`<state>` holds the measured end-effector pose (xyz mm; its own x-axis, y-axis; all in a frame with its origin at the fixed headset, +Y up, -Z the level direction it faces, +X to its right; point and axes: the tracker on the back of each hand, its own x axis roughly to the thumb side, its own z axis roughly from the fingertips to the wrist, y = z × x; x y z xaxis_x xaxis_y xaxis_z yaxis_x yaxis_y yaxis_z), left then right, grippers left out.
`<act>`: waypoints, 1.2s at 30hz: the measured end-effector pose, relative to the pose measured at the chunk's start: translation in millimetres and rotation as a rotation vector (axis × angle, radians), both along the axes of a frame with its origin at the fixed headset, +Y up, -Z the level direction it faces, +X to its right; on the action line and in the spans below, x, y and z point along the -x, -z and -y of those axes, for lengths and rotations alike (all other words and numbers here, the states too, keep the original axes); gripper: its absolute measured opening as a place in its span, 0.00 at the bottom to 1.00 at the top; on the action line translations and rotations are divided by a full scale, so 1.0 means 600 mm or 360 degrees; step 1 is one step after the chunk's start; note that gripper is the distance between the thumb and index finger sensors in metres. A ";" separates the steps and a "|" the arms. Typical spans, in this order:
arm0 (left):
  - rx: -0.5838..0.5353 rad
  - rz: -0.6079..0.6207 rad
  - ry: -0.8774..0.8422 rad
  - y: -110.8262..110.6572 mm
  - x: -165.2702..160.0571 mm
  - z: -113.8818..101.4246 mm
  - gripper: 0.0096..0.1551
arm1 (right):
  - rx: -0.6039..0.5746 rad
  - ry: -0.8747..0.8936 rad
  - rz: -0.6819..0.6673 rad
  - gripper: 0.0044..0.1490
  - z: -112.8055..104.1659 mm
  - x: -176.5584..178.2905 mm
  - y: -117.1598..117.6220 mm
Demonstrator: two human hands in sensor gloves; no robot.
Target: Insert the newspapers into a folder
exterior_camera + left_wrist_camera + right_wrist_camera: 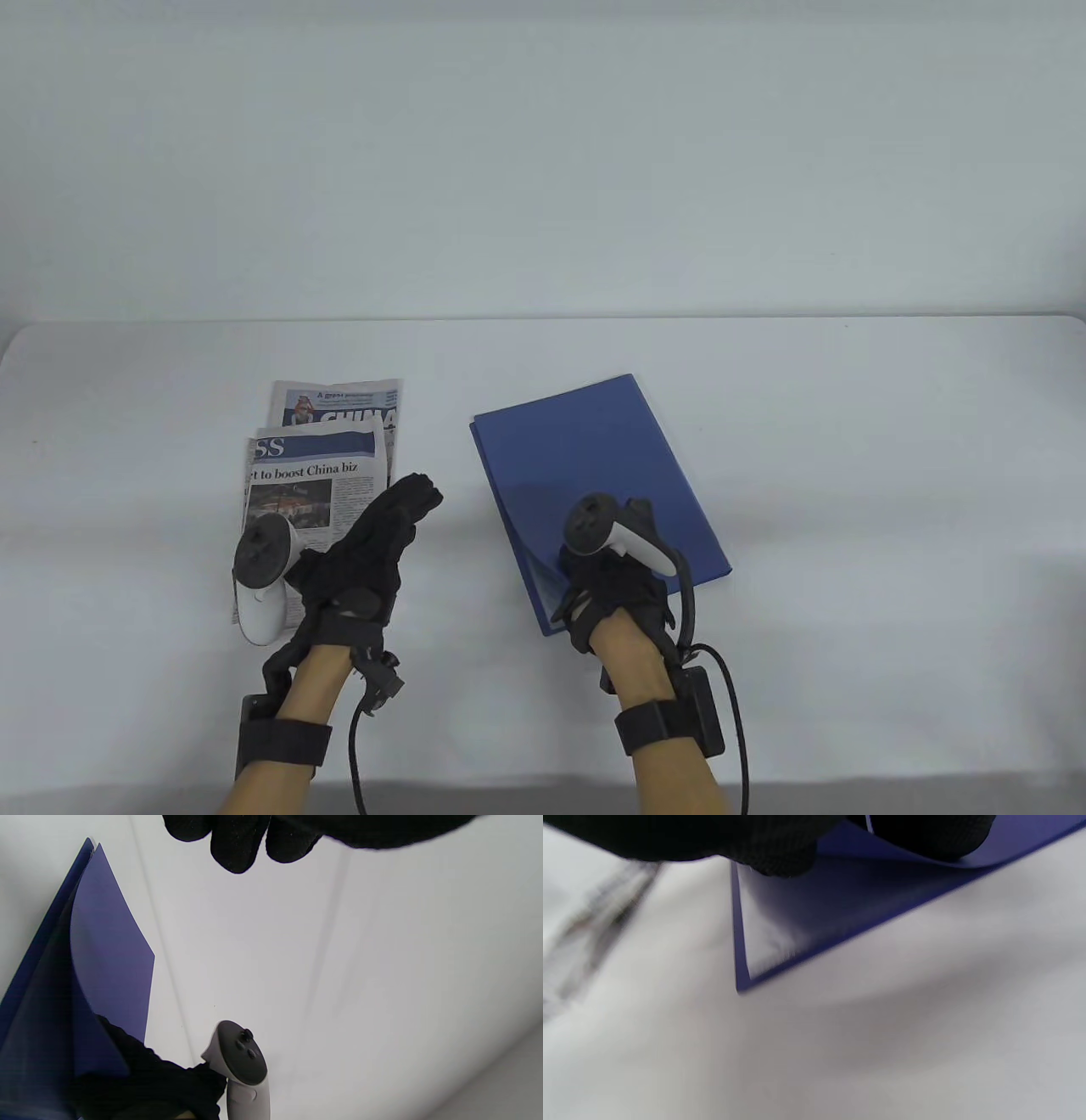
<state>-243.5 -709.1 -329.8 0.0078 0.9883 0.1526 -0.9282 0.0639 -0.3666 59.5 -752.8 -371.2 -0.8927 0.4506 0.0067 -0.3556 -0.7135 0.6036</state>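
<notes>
Lifting near corner of blue folder [594,475] cover, your right hand [615,594] pinches it; your left hand [365,552] hovers over newspapers [327,458], fingers extended, gripping nothing.

Newspapers left, folder right, on the tabletop [848,475].

Two overlapping newspapers [322,475] lie left of centre, the front one partly on the rear one; the folder [594,458] lies just right of centre, apart from them, its near corner toward the front edge.
</notes>
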 end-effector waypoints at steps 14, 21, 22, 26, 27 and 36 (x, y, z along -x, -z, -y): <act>0.0063 -0.0011 0.0067 0.001 -0.001 0.009 0.39 | -0.0401 0.1021 0.0170 0.34 -0.089 -0.086 -0.006; 0.0054 -0.0024 0.0074 0.002 0.001 0.010 0.39 | -0.0757 0.1501 0.0816 0.39 -0.097 -0.178 -0.039; 0.0052 -0.0026 0.0075 0.002 0.001 0.011 0.39 | -0.0844 0.1549 0.0982 0.39 -0.094 -0.196 -0.049; 0.0061 -0.0027 0.0090 0.002 0.001 0.013 0.39 | -0.1065 0.1466 0.1499 0.43 -0.072 -0.262 -0.082; 0.0068 -0.0025 0.0095 0.002 0.000 0.014 0.39 | -0.1040 0.1387 0.1623 0.46 -0.059 -0.279 -0.088; 0.0085 0.0010 0.0160 0.003 -0.010 0.021 0.39 | -0.1155 0.0584 0.1552 0.56 -0.094 -0.269 -0.072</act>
